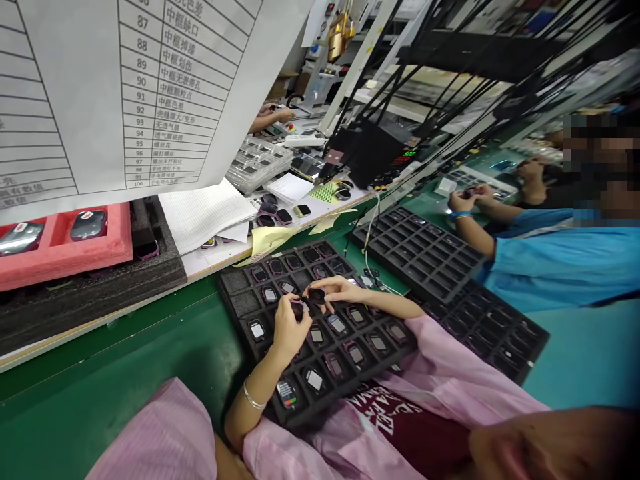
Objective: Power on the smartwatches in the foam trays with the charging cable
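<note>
Neither of my hands is in view. A pink striped sleeve rises at the bottom left, with a strip of bare skin beside it; whose arm it is I cannot tell for certain. In the middle, a co-worker in a pink jacket holds a dark smartwatch case in the left hand and another in the right hand. Both hands are above a black foam tray, whose compartments hold several watches, some with lit screens. One lit watch lies in its near corner.
A printed sheet hangs close at upper left. Below it, a pink foam tray with watches sits on black foam. Papers and loose watches lie on the shelf. Another co-worker in blue sits beyond black trays.
</note>
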{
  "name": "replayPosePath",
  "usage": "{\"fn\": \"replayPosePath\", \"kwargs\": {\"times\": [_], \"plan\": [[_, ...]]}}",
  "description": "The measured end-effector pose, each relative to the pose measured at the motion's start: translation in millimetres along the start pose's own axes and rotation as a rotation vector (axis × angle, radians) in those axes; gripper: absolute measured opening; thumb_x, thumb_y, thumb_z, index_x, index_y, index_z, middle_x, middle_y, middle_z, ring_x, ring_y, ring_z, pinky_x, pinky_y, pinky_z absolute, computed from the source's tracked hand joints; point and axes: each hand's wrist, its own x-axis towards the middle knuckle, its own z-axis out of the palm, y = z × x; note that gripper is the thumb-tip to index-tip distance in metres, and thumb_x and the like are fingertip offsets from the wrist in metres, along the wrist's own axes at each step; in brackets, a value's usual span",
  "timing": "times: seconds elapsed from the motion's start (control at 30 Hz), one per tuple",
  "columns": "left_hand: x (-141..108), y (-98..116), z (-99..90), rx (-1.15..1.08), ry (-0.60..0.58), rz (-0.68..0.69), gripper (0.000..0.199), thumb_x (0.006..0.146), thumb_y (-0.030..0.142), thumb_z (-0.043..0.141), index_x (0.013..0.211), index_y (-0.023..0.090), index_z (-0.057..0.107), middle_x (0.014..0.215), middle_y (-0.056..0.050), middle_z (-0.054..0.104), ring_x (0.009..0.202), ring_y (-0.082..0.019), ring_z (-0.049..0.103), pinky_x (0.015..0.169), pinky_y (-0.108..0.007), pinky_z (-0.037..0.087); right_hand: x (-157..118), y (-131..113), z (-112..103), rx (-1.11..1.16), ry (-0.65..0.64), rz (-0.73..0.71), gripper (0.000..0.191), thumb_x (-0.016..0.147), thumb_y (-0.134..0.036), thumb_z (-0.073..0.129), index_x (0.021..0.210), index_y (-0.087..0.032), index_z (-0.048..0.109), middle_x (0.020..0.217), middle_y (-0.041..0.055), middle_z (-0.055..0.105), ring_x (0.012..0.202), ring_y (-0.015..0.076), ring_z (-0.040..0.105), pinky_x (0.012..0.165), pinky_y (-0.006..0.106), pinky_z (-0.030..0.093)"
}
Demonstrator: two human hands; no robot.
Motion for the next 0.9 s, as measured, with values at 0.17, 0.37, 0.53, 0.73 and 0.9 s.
{"fn": "replayPosePath", "kwargs": {"times": [0.17, 0.37, 0.53, 0.73, 0.9], "plan": [[1.7, -2.6, -0.9, 0.033, -0.001, 0.003, 0.037, 0.078, 0.006, 0.062, 0.111, 0.02, 0.052, 0.11, -0.008, 0.065, 0.107, -0.022, 0.065, 0.097, -0.037, 0.052, 2.2, -1.7, 0.6, 0.009, -0.014, -0.038, 0.043, 0.085, -0.03, 0.079, 0.125, -0.018, 0.069, 0.12, 0.0152, 0.068, 0.066, 0.0137, 0.071, 0.056, 0.024, 0.062], [-2.4, -2.6, -0.1, 0.069, 0.002, 0.005, 0.032, 0.077, 0.006, 0.062, 0.105, 0.02, 0.053, 0.105, -0.006, 0.066, 0.103, -0.023, 0.066, 0.093, -0.038, 0.054, 1.1, -7.5, 1.3, -0.012, 0.006, -0.038, 0.04, 0.085, -0.031, 0.079, 0.121, -0.016, 0.07, 0.119, 0.0161, 0.067, 0.064, 0.0126, 0.07, 0.053, 0.022, 0.06], [-3.8, -1.0, 0.0, 0.116, 0.034, 0.023, 0.039, 0.081, 0.008, 0.059, 0.118, 0.019, 0.051, 0.117, -0.011, 0.064, 0.114, -0.025, 0.063, 0.1, -0.042, 0.052, -1.3, -9.3, 0.1, -0.022, 0.001, -0.023, 0.047, 0.083, -0.036, 0.08, 0.124, -0.015, 0.068, 0.117, 0.0165, 0.068, 0.061, 0.0126, 0.07, 0.051, 0.021, 0.059], [-3.4, -1.9, 1.1, 0.176, 0.032, 0.049, 0.041, 0.082, 0.01, 0.059, 0.122, 0.019, 0.05, 0.116, -0.011, 0.064, 0.113, -0.025, 0.064, 0.097, -0.04, 0.055, 1.2, -3.8, -0.6, -0.024, 0.017, -0.038, 0.05, 0.085, -0.034, 0.079, 0.129, -0.014, 0.065, 0.121, 0.0176, 0.068, 0.066, 0.0154, 0.072, 0.054, 0.024, 0.062], [-3.0, -3.0, 0.5, 0.201, 0.035, 0.071, 0.042, 0.082, 0.009, 0.059, 0.122, 0.019, 0.05, 0.116, -0.011, 0.064, 0.113, -0.026, 0.064, 0.098, -0.041, 0.055, 2.9, -1.0, -1.0, -0.023, 0.022, -0.063, 0.048, 0.086, -0.032, 0.078, 0.13, -0.017, 0.065, 0.125, 0.0169, 0.067, 0.068, 0.0171, 0.073, 0.054, 0.025, 0.062]]}}
